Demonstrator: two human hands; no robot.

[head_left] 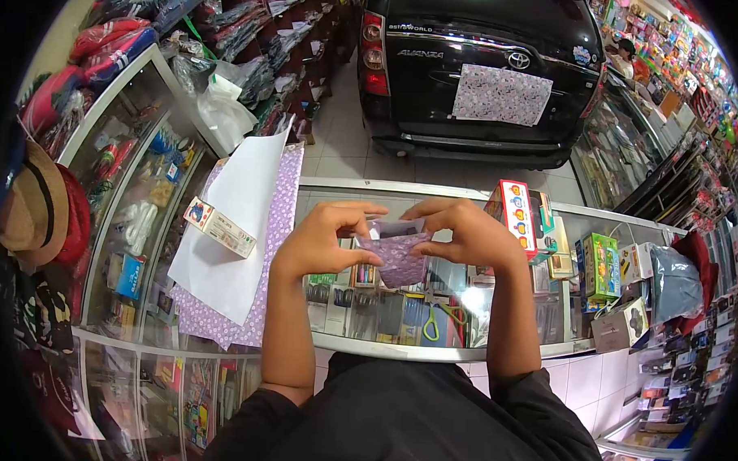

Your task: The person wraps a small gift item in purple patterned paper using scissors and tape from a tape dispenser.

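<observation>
A small packet of purple floral wrapping paper (396, 260) is held above the glass counter, its pale inside showing along the top edge. My left hand (330, 236) grips its left side with curled fingers and the thumb in front. On the opposite side, my right hand (466, 234) pinches the upper right edge between thumb and fingers. What is inside the packet, if anything, cannot be seen. Below it are scissors with green handles (433, 324). Left of my hands, a small printed box (220, 227) rests on a white sheet (242, 267) over purple floral paper (285, 175).
The glass counter (381, 345) has a metal edge in front of me. Printed boxes (512, 211) stand at its right, with a green box (602, 267) farther along. A glass cabinet (113, 213) stands left. Beyond the counter is a black car (480, 88); a person (623, 56) is far right.
</observation>
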